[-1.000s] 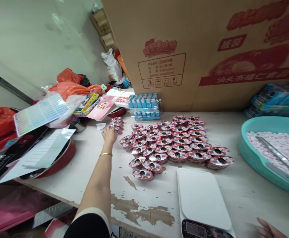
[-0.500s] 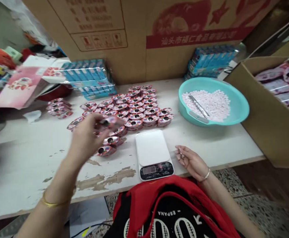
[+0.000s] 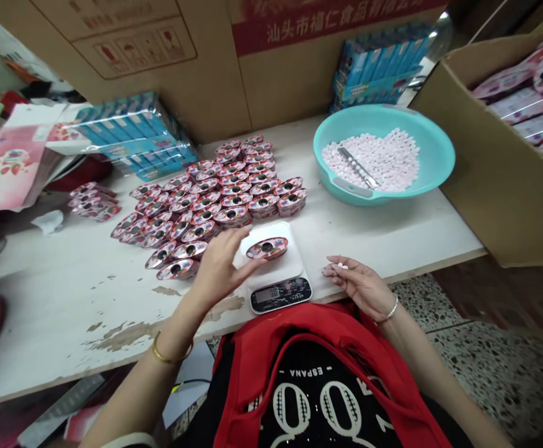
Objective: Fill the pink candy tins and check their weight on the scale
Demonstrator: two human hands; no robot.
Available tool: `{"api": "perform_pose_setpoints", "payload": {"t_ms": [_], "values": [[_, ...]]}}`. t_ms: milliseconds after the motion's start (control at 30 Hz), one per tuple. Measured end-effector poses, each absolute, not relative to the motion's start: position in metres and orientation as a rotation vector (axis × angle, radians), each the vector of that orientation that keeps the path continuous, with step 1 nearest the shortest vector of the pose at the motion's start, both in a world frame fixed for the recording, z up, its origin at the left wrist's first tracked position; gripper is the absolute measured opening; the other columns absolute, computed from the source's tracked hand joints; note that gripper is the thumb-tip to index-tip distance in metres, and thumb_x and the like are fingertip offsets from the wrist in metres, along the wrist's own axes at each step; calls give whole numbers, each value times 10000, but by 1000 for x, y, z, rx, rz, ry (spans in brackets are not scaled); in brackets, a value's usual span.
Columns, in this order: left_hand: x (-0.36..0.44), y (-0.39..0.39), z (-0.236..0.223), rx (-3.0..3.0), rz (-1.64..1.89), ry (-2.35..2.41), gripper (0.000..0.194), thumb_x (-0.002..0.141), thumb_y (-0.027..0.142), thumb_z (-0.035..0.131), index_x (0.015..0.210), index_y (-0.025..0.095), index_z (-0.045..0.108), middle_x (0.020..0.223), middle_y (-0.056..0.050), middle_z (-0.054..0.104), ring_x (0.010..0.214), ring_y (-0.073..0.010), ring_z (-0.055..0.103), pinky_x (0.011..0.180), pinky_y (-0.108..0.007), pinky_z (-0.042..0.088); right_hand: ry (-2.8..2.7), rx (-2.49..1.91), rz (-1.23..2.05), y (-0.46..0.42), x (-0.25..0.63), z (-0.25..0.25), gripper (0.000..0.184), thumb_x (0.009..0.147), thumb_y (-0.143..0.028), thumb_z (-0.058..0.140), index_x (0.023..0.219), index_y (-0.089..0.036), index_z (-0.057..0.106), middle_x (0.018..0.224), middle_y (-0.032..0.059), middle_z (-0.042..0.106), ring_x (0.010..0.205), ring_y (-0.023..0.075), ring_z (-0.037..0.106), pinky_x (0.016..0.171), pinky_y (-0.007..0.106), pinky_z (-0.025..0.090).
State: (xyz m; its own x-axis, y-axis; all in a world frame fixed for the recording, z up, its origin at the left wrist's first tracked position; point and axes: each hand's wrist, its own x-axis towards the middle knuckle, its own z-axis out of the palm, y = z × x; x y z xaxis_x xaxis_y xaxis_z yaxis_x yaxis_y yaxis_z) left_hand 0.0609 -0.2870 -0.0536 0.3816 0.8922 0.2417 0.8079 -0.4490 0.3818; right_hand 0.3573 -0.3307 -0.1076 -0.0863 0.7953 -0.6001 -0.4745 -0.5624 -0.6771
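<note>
A small oval red-and-pink printed box (image 3: pixel 267 248) with a round dark hole in its top stands on the white kitchen scale (image 3: pixel 278 274). Beside it, my left hand (image 3: pixel 222 264) has thumb and fingers apart, the thumb close to the box's near edge; whether it touches I cannot tell. To the right of the scale, my right hand (image 3: pixel 357 283) is turned palm up, its curled fingers around a few small pale pink candies (image 3: pixel 342 266). Many similar oval boxes (image 3: pixel 236 200) stand packed in rows behind and left of the scale.
A turquoise basin (image 3: pixel 392 194) of pale candies, with a metal scoop-like strip (image 3: pixel 359 168) in it, stands at right. Beyond it is an open carton (image 3: pixel 458 180) of pink packages. Blue wrapped packs (image 3: pixel 135 134) lean by the large cardboard box (image 3: pixel 215 81). A smaller box group (image 3: pixel 94 202) is at left.
My left hand has carried an oval box from the small group on the left to the scale and let it go there. The view has swung right; my right hand stays beside the scale.
</note>
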Motion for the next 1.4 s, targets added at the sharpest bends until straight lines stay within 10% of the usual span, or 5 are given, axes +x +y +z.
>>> {"api": "perform_pose_setpoints", "payload": {"t_ms": [700, 967, 1400], "values": [[12, -368, -119, 1927, 779, 1840, 273, 924, 386, 497, 1079, 193, 610, 928, -59, 681, 821, -166, 630, 746, -305, 499, -1600, -1197, 1486, -270, 286, -28, 125, 822, -264, 699, 809, -142, 676, 631, -5, 609, 519, 75, 512, 559, 242, 416], [10, -371, -126, 1929, 822, 1787, 221, 924, 368, 515, 1038, 202, 606, 948, -52, 676, 844, -164, 641, 755, -295, 502, -2379, -1316, 1026, -247, 250, -28, 106, 814, -40, 604, 836, -119, 670, 824, 45, 561, 735, 130, 499, 729, 275, 397], [14, -364, -119, 1971, 892, 1756, 201, 929, 303, 526, 1046, 173, 623, 912, -51, 682, 807, -139, 630, 717, -265, 494, -2279, -1175, 686, -237, 282, -8, 137, 887, -246, 609, 979, -164, 669, 978, 72, 632, 770, 147, 549, 728, 301, 451]]}}
